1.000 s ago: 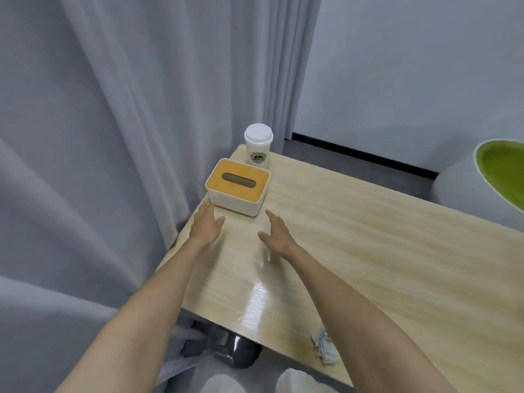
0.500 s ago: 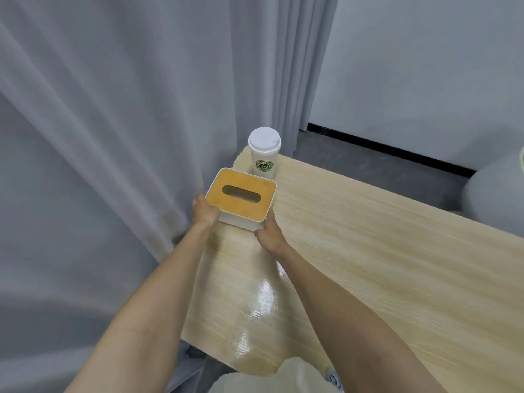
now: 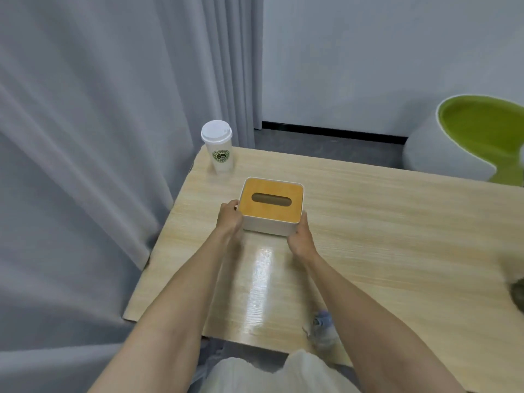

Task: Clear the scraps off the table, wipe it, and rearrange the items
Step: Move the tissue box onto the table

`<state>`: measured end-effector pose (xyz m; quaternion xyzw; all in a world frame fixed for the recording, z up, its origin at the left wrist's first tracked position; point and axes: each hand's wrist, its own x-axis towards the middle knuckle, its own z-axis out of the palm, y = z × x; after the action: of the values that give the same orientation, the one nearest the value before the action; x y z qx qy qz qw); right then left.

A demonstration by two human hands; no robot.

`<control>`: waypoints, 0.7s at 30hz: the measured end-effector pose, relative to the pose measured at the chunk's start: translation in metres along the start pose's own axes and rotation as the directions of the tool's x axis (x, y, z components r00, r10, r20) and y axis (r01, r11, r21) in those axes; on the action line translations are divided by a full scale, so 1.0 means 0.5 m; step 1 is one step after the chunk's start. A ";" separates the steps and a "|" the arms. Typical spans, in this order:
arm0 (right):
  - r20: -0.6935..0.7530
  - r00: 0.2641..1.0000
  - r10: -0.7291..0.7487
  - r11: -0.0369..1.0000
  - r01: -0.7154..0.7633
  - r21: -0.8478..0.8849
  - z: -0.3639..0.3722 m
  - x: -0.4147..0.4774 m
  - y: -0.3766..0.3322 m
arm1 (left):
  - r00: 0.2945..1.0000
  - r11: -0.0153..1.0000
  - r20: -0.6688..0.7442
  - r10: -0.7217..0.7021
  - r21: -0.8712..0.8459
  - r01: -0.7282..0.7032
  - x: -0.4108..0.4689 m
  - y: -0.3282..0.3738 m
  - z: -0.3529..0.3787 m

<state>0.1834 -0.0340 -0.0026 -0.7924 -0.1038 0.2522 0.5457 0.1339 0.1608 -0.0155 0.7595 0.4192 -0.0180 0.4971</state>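
The grey curtain (image 3: 85, 165) hung along the left edge of the tabletop (image 3: 382, 222). The lidded paper cup (image 3: 218, 150) stood upright at the far-left corner.

**Change of state.** One second earlier both hands lay flat and open on the tabletop, short of the tissue box (image 3: 270, 205), which then sat just beside the cup. Half a second earlier they had closed on it. At this moment the box was apart from the cup, nearer the person and further toward the middle.

- The left hand (image 3: 229, 218) gripped the box's near-left corner, fingers curled round it.
- The right hand (image 3: 302, 239) gripped the near-right corner, thumb up along the side.

**Meaning for the task.** The rearranging step appeared to be under way. The sheen on the wood below the box suggested that wiping had been done there.

**Limits of view.**

- The right hand's fingers were hidden behind the box.
- Whether the box rested on the tabletop or was lifted just clear could not be told.
- A pale crumpled wad (image 3: 321, 329) lay at the near edge beside the right forearm. It was too blurred to tell scrap from wipe.
- The green-and-white chair (image 3: 476, 137) was cut off at the right.
- A dark object (image 3: 517, 293) at the right frame edge could not be identified.
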 end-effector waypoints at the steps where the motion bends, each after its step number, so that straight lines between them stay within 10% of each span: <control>1: -0.046 0.999 0.016 1.000 -0.017 -0.005 -0.031 -0.012 0.020 | 0.999 1.000 0.035 0.024 -0.005 -0.024 -0.003 0.009 0.036; 9: -0.438 0.858 0.269 0.934 -0.343 -0.098 -0.277 -0.118 0.151 | 0.907 0.976 0.362 0.216 -0.081 -0.200 -0.156 0.149 0.319; 15: -0.360 0.848 0.389 0.837 -0.489 -0.247 -0.329 -0.166 0.134 | 0.786 0.934 0.506 0.356 -0.176 -0.310 -0.236 0.186 0.406; 21: -0.085 0.980 0.182 0.715 -0.191 -0.673 -0.218 -0.128 0.076 | 0.789 0.975 0.579 0.206 -0.050 -0.218 -0.175 0.188 0.353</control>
<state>0.1807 -0.1651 0.0108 -0.9443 -0.1048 0.2457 0.1921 0.2077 -0.0437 0.0036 0.7645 0.1597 -0.1971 0.5926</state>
